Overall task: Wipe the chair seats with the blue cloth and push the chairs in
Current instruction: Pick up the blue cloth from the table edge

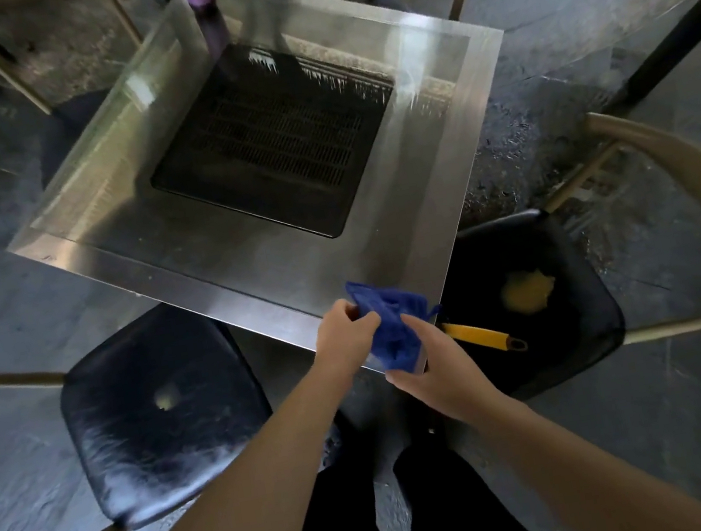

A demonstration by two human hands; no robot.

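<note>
Now both hands, left hand and right hand, grip the bunched blue cloth over the steel table corner.

A steel table with a dark grill is sitting mid-frame, yellow-handled tool poking out by its corner.

Both hands meet on the blue cloth at the table's near corner.
Left hand pinches its upper edge, fingers curled; right hand grips its lower part, both bare forearms reaching forward.
</note>
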